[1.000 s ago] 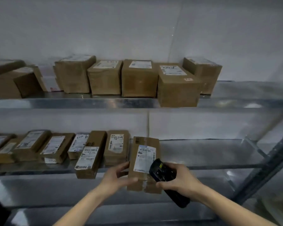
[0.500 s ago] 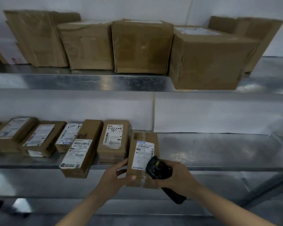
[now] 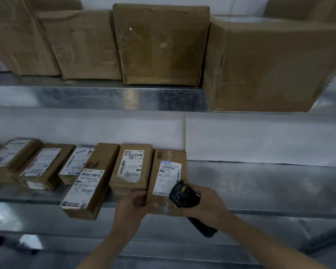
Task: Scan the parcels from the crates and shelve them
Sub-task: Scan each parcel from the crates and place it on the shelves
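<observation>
parcel [image 3: 168,178] lies on middle shelf [image 3: 260,183], touching its left neighbour box [image 3: 131,167]. my left hand [image 3: 133,207] pinches its near corner; right hand [image 3: 206,205] grips black scanner [image 3: 184,196] over its label.

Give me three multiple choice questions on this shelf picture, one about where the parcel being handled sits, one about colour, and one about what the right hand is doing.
1. Where is the parcel that the left hand grips?
A. On the upper shelf
B. At the right end of the lower shelf's row
C. In a crate

2. What colour is the scanner?
A. Black
B. Yellow
C. White

3. What is the right hand doing?
A. Resting flat on the shelf
B. Hanging idle
C. Gripping the scanner over the parcel's label

Answers:
1 B: it lies beside the parcel with handwriting, bare shelf to its right.
2 A: its body is black.
3 C: the fingers wrap round the scanner.
</observation>
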The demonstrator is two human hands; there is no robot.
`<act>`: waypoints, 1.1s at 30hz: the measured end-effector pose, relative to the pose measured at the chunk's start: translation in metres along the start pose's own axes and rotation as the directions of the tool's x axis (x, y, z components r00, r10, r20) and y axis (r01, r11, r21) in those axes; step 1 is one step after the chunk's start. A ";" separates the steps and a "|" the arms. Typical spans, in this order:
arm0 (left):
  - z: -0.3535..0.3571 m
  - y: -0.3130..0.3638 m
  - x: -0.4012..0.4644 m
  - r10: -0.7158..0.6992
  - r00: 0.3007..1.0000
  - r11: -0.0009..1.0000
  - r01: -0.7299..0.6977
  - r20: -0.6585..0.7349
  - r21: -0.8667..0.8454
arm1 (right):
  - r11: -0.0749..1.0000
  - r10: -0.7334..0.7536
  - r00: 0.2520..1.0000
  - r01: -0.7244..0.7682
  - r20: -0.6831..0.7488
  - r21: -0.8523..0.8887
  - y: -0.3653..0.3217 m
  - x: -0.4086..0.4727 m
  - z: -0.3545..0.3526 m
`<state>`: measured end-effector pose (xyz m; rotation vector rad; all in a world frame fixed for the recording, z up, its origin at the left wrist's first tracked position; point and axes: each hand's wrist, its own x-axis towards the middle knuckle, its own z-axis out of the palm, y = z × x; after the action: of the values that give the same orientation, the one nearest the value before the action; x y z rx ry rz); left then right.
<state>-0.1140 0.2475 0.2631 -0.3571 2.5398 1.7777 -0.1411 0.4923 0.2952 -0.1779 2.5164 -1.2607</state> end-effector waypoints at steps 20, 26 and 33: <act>-0.041 0.066 -0.033 0.099 0.989 0.990 -0.087 -0.113 0.112 | 0.997 0.028 0.997 -0.033 -0.071 -0.072 -0.061 -0.054 -0.050; -0.069 0.129 -0.070 0.148 0.986 0.987 -0.141 -0.080 0.081 | 0.994 0.045 0.994 -0.055 -0.104 -0.098 -0.121 -0.123 -0.078; -0.177 0.159 -0.149 0.149 0.988 0.989 -0.148 -0.046 0.020 | 0.991 0.058 0.993 -0.070 -0.101 -0.117 -0.225 -0.193 -0.035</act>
<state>0.0196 0.1603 0.4938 -0.2171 2.6774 1.8160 0.0220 0.4313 0.5381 -0.0642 2.6600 -1.1197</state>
